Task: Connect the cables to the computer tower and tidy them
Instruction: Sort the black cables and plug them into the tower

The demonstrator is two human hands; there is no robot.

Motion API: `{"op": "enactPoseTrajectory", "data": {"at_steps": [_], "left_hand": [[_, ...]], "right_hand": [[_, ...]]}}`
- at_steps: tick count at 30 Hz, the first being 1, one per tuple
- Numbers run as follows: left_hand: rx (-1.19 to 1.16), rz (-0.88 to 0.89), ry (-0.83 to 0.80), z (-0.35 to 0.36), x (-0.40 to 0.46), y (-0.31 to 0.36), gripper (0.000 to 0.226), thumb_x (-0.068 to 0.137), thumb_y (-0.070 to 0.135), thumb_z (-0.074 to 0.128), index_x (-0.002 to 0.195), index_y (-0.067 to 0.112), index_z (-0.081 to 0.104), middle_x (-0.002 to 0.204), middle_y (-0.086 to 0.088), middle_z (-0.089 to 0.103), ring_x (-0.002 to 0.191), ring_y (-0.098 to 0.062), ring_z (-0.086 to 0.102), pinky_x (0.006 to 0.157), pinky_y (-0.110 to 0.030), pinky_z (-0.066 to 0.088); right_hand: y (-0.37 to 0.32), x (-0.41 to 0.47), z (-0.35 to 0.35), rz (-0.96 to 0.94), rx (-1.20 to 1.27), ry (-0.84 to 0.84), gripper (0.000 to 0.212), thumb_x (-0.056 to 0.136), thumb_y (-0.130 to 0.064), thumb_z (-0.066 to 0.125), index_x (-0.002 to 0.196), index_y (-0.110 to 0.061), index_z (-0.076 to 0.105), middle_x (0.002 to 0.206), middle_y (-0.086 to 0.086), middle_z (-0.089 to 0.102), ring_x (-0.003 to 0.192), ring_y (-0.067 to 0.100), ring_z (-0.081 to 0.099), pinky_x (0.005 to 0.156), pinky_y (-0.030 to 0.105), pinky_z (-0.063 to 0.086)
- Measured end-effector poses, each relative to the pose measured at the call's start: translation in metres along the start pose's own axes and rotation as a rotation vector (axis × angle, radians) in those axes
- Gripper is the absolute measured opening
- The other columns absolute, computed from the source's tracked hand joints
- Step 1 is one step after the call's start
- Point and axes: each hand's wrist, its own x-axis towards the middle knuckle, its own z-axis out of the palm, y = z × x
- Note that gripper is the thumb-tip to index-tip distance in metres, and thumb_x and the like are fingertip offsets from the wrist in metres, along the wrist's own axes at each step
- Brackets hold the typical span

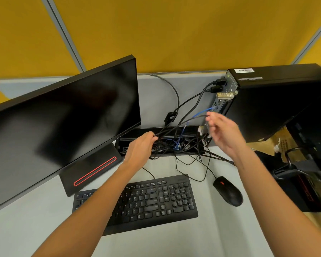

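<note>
I am seeing the left hand curling its fingers around a bunch of black cables at the open cable tray in the desk, behind the keyboard. The right hand is hovering blurred beside the rear panel of the computer tower, fingers loosely spread and holding nothing I can make out. Several black cables and a blue cable are running from the tray to the tower's back.

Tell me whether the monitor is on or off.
Off, as far as shows: the black flat-screen monitor is dark all over, showing only faint reflections and no image.
</note>
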Motion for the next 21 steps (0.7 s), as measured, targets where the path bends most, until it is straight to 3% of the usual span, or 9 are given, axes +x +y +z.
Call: {"op": "enactPoseTrajectory", "data": {"at_steps": [3,6,11,14,16,18,21], "left_hand": [[0.026,-0.115,-0.019,-0.001,-0.010,-0.016,0.028,0.102,0.028,0.032,0.093,0.006,0.047,0.078,-0.004,0.047,0.062,-0.023,0.048,0.058,-0.035,0.038],[0.076,-0.116,-0.025,-0.001,-0.009,-0.019,0.020,0.103,0.022,0.036,0.091,0.007,0.044,0.079,-0.004,0.043,0.062,-0.021,0.045,0.057,-0.033,0.035],[0.132,-0.114,-0.057,0.011,0.000,-0.021,0.019,0.103,0.022,0.038,0.086,0.013,0.038,0.079,-0.003,0.043,0.064,-0.019,0.049,0.055,-0.030,0.034],[0.184,-0.082,-0.084,0.014,0.001,-0.028,0.021,0.102,0.022,0.040,0.083,0.017,0.034,0.079,0.000,0.039,0.068,-0.016,0.045,0.059,-0.029,0.032],[0.172,-0.091,-0.128,0.013,-0.003,-0.040,0.018,0.102,0.017,0.041,0.084,0.017,0.036,0.082,0.000,0.041,0.075,-0.017,0.048,0.065,-0.028,0.035],[0.122,-0.139,-0.181,0.011,-0.009,-0.060,0.008,0.098,0.006,0.044,0.094,0.011,0.048,0.094,-0.007,0.051,0.097,-0.024,0.056,0.078,-0.033,0.045],[0.041,-0.276,-0.157,0.010,-0.022,-0.086,0.024,0.093,-0.007,0.043,0.113,0.002,0.053,0.113,-0.011,0.052,0.111,-0.026,0.053,0.094,-0.035,0.043]], "right_hand": [[-0.026,-0.009,-0.020,-0.025,0.299,0.111,0.010,0.091,-0.016,0.063,0.097,-0.009,0.067,0.072,-0.003,0.068,0.057,0.000,0.059,0.052,0.008,0.048],[-0.033,-0.010,-0.026,-0.044,0.400,0.119,0.013,0.091,-0.023,0.061,0.093,-0.010,0.065,0.073,-0.004,0.066,0.060,-0.001,0.059,0.058,0.009,0.050],[-0.007,0.008,0.006,0.089,-0.029,0.072,0.019,0.100,-0.026,0.047,0.097,-0.008,0.055,0.082,0.000,0.063,0.077,0.008,0.062,0.081,0.025,0.053],[-0.004,0.013,0.023,0.106,0.138,0.108,0.021,0.103,-0.027,0.040,0.093,-0.010,0.047,0.072,0.002,0.056,0.065,0.009,0.054,0.061,0.020,0.053],[-0.017,0.014,0.017,0.043,0.195,0.132,0.026,0.103,-0.031,0.035,0.087,-0.013,0.044,0.060,-0.003,0.043,0.052,0.006,0.037,0.045,0.015,0.038],[-0.035,0.014,0.003,-0.071,0.138,0.177,0.032,0.103,-0.036,0.033,0.082,-0.016,0.044,0.052,-0.008,0.035,0.044,0.005,0.026,0.038,0.016,0.024],[-0.055,0.010,-0.022,-0.248,-0.009,0.371,0.031,0.104,-0.035,0.031,0.078,-0.021,0.043,0.049,-0.009,0.030,0.042,0.006,0.022,0.037,0.020,0.018]]}}
